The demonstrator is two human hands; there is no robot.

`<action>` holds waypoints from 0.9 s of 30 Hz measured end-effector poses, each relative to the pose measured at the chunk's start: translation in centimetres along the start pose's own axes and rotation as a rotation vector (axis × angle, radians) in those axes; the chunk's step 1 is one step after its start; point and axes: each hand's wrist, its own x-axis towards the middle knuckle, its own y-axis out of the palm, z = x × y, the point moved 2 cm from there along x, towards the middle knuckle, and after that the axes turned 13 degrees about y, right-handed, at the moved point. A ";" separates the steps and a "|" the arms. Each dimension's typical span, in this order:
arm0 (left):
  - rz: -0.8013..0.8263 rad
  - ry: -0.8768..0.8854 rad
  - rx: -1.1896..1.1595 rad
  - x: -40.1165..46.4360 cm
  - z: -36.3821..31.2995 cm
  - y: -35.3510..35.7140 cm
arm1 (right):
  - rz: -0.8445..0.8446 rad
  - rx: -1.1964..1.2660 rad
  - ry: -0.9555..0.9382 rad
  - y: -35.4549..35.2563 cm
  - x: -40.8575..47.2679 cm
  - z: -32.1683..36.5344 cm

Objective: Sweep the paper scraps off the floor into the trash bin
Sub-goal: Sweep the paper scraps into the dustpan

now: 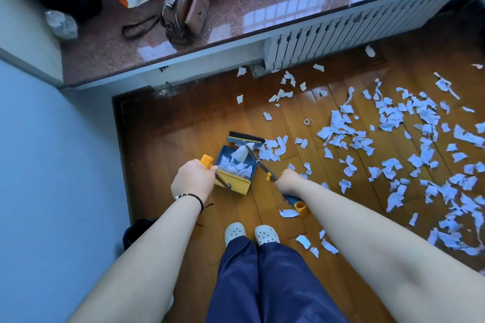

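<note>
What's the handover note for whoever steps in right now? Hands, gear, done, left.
Left hand grips the dustpan handle; right hand grips the broom handle.
Dustpan sits on the wood floor ahead of the feet, broom head at its mouth.
Done: a few paper scraps lie in the pan.
Left: most scraps are spread across the floor to the right, some near the radiator and by the shoes. No trash bin in view.

- Bare forearms, no sleeves.
- Beaded bracelet [189, 196], dark and white beads, on left wrist at 9 o'clock.
- Navy blue trousers [265, 283], loose and slightly shiny.
- White perforated clogs [250, 233] at 6 o'clock.
</note>
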 end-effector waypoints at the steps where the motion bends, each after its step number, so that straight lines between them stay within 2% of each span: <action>1: 0.008 0.008 0.005 0.1 0.0 -0.2 | 0.026 0.015 -0.003 0.0 -0.6 -0.5; 5: 0.028 0.018 0.002 0.4 0.6 -0.6 | 0.104 0.132 -0.007 -0.1 -3.0 -1.8; 13: 0.057 0.087 0.002 -0.7 2.5 -1.3 | 0.107 0.238 -0.039 1.6 -6.0 -3.3; 22: 0.068 0.339 0.267 -1.1 3.3 -3.1 | 0.069 0.432 -0.047 3.5 -7.3 -4.7; 27: 0.067 0.420 0.340 -1.1 3.1 -4.0 | 0.025 0.562 -0.021 4.5 -7.2 -5.7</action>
